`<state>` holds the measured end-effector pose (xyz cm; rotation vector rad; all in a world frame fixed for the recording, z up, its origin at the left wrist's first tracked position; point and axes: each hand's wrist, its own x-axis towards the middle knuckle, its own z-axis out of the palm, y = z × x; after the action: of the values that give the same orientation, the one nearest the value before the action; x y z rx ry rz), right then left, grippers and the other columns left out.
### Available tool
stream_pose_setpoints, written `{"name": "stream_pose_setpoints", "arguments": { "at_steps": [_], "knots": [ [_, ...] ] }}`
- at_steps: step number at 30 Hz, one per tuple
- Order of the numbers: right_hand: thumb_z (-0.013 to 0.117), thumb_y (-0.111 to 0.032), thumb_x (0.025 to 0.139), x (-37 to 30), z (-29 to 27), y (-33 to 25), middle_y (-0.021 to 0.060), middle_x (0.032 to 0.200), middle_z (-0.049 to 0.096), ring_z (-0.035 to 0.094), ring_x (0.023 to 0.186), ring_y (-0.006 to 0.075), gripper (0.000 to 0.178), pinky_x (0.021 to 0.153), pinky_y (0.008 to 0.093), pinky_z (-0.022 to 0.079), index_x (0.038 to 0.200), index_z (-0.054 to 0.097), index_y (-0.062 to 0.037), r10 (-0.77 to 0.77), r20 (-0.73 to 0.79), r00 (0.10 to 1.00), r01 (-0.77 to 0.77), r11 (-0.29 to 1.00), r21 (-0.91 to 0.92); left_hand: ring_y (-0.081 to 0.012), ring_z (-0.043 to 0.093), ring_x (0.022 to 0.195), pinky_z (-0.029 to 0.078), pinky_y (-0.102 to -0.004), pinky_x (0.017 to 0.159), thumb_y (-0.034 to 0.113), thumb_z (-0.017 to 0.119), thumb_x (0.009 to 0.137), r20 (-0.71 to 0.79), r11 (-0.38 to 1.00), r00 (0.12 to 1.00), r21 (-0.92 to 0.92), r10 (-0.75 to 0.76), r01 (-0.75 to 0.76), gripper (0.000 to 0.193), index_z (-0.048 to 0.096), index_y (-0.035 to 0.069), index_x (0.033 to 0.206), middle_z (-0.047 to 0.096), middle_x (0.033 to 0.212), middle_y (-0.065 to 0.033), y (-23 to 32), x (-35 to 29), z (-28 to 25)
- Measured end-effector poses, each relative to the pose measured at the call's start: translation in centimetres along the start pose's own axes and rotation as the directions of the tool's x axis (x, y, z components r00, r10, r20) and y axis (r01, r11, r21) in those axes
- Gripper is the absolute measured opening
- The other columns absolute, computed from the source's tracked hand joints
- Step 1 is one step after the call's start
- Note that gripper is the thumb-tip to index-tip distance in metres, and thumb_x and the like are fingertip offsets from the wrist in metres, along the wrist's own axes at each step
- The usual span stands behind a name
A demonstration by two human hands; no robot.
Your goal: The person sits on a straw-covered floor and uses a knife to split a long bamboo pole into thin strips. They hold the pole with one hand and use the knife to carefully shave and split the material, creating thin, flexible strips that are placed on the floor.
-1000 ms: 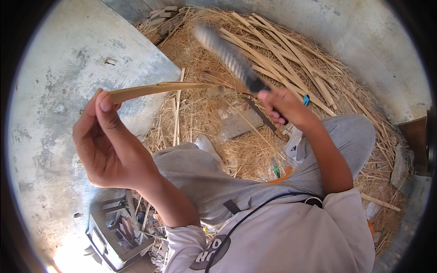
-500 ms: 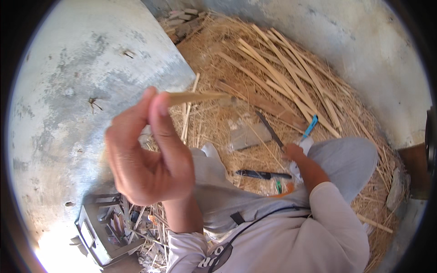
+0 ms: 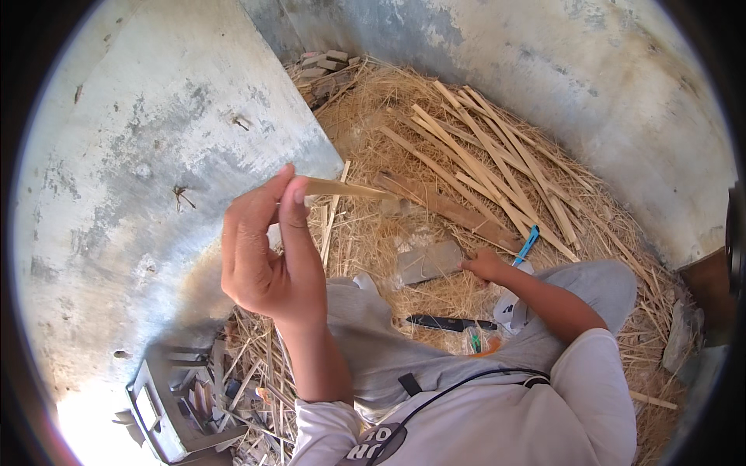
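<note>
My left hand (image 3: 268, 260) is raised in front of me, thumb and fingers pinched on one end of a thin pale wooden strip (image 3: 346, 189) that points to the right. My right hand (image 3: 486, 266) is low on the straw, its fingers at the right edge of a flat grey slab (image 3: 427, 261); whether it grips the slab is unclear. A dark-handled knife (image 3: 449, 322) lies loose by my grey-trousered leg, just below that hand. A small blue tool (image 3: 527, 245) lies right of the hand.
A heap of long split wooden strips (image 3: 482, 167) lies on straw ahead. Grey concrete walls (image 3: 155, 155) curve around left and back. A grey crate of tools and strips (image 3: 175, 404) stands at lower left. Stone blocks (image 3: 322, 64) sit at the back.
My right hand put down the knife it held raised and has reached to the grey slab. My left hand with the strip has moved right and closer to the camera.
</note>
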<state>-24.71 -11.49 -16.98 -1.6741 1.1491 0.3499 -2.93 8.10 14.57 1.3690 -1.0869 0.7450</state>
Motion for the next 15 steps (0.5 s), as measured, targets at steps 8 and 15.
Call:
{"name": "stream_pose_setpoints", "arguments": {
  "at_steps": [8,15],
  "knots": [
    [0.064,-0.021,0.094,-18.9,-2.7,-13.1,0.0014,0.071,0.056,0.047,0.059,0.0061,0.021,0.051,0.0271,0.037,0.095,0.058,-0.0008,-0.684,-0.374,0.626,0.780,0.554,0.292,-0.0209,0.069,0.080,0.055,-0.0288,0.068,-0.011,0.073,0.082,0.168,0.988,0.974,-0.041,0.154,-0.149,0.021,0.072,-0.005,0.103,0.072,0.094,-0.0164,2.3,-0.5,0.7],
    [0.062,-0.018,0.094,-24.0,0.0,-16.8,0.0040,0.058,0.053,0.050,0.051,0.0082,0.021,0.047,0.0304,0.037,0.091,0.056,0.0022,-0.639,-0.333,0.693,0.720,0.631,0.289,-0.0190,0.068,0.076,0.055,-0.0280,0.067,-0.011,0.074,0.082,0.029,0.993,0.996,-0.079,0.086,-0.083,0.023,0.072,-0.004,0.103,0.071,0.089,-0.0136,3.1,-1.2,1.3]
  ]
}}
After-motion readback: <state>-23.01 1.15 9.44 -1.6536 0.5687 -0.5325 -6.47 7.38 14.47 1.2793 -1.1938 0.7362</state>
